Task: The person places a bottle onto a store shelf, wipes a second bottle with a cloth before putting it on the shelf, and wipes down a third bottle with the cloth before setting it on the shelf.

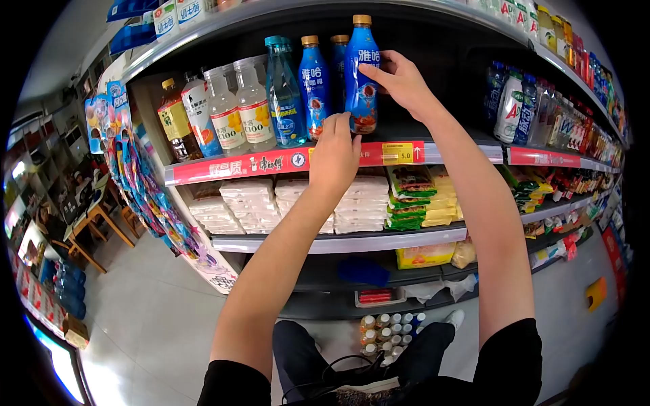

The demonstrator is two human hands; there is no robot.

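Gripped by the right hand [398, 82], a blue bottle [361, 78] was held upright by the shelf edge [371, 155]. Low beside it, the left hand [335, 154] was seen, its grip unclear.

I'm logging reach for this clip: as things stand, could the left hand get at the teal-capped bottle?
Probably yes: the left hand is close by, at the shelf edge, and nothing stands in front of the teal-capped bottle, which shows from cap to base.
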